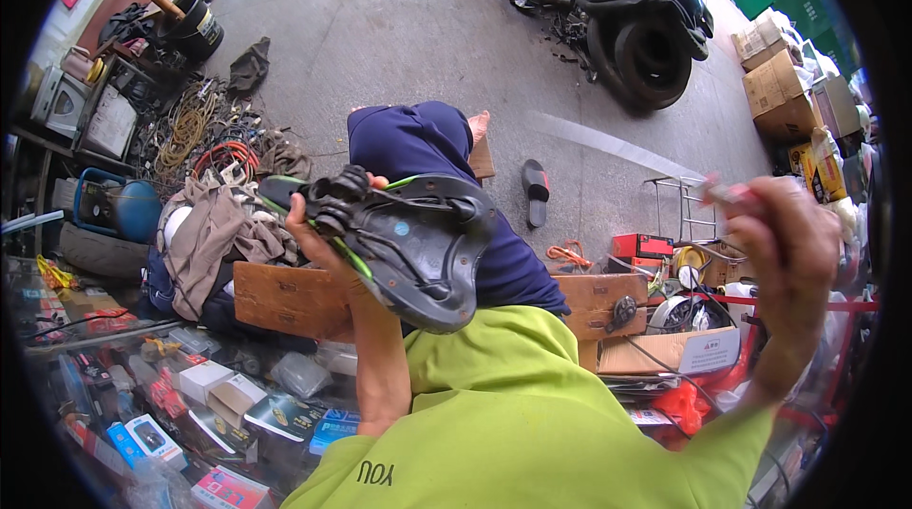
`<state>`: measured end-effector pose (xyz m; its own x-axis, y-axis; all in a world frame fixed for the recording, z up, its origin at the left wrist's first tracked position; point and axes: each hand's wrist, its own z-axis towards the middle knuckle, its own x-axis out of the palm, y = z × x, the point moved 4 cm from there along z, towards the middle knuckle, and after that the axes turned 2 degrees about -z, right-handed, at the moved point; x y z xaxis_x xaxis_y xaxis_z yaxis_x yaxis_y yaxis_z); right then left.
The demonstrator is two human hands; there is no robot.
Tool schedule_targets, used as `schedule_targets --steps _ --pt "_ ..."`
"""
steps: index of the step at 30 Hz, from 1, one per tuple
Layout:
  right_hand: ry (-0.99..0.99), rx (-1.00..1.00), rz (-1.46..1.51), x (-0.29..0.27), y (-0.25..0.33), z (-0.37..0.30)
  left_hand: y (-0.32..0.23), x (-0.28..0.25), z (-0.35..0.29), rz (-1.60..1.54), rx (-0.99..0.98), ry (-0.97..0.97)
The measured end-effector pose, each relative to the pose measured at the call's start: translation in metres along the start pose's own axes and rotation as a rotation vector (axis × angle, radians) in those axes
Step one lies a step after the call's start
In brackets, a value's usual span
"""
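A black bicycle saddle (418, 243) with green edging is turned underside up, showing its metal rails and clamp (337, 200). My left hand (318, 233) is closed around its narrow end by the clamp. The wide end lies over my dark blue trouser leg (518, 243). Out to the right, my right hand (784, 243) is raised away from the saddle, its fingers pinched together. A small, blurred, reddish and pale thing (727, 193) shows at the fingertips; its kind is unclear.
A wooden bench (290, 300) is beneath me, and a black slipper (537, 193) lies on the concrete. Tyres (651, 62) are piled at the far right, cardboard boxes (779, 96) nearer. Cables (185, 129) and a bucket (195, 26) stand left. Small boxed goods (233, 400) fill the lower left.
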<state>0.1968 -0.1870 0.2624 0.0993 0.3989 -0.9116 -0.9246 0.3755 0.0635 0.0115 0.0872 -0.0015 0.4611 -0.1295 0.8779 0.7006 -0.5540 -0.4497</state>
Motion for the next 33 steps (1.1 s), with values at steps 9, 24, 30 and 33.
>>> schedule_targets --steps 9,24,30,33 --pt "0.097 0.848 1.650 0.180 0.014 -0.089 -0.031 0.041 -0.023 0.055 0.141 0.026" --pt "-0.123 0.644 0.805 0.131 0.004 -0.094 0.022 0.067 -0.048 0.098 -0.581 0.411" --pt "-0.115 0.466 0.760 0.119 0.016 -0.089 0.034 0.031 -0.059 -0.272 -0.845 0.442" --pt "-0.084 0.454 0.752 0.116 0.018 -0.086 0.032 0.015 -0.064 -0.392 -0.911 0.482"
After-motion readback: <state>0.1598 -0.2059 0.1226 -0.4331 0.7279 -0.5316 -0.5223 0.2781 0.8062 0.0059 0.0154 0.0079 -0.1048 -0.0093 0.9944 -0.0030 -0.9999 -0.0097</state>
